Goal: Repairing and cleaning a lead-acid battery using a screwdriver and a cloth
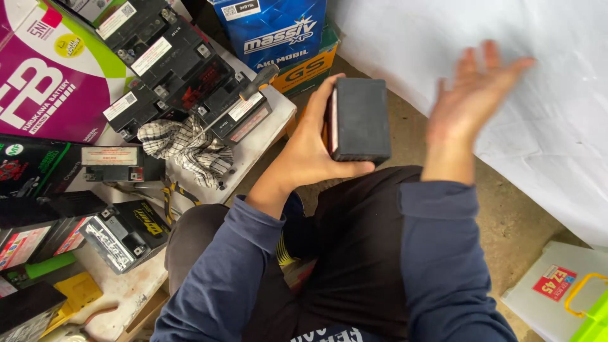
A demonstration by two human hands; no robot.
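The left hand (310, 152) is raised in front of the person's knees, its grip clenched around a small black battery (358, 119): thumb under the lower edge, fingers wrapped behind the far side. The battery is held in the air above the lap, clear of the bench (266, 136). It is a matt, rectangular plastic block, long axis roughly upright, a broad plain face turned toward the viewer and a pale strip showing along its left edge. The right hand (472, 95) is lifted just beside it, blurred, its grip released, palm open and fingers spread upward, touching nothing. On the low white bench to the left lie several more black batteries (183, 69) with terminals showing, and a crumpled checked cloth (187, 149)
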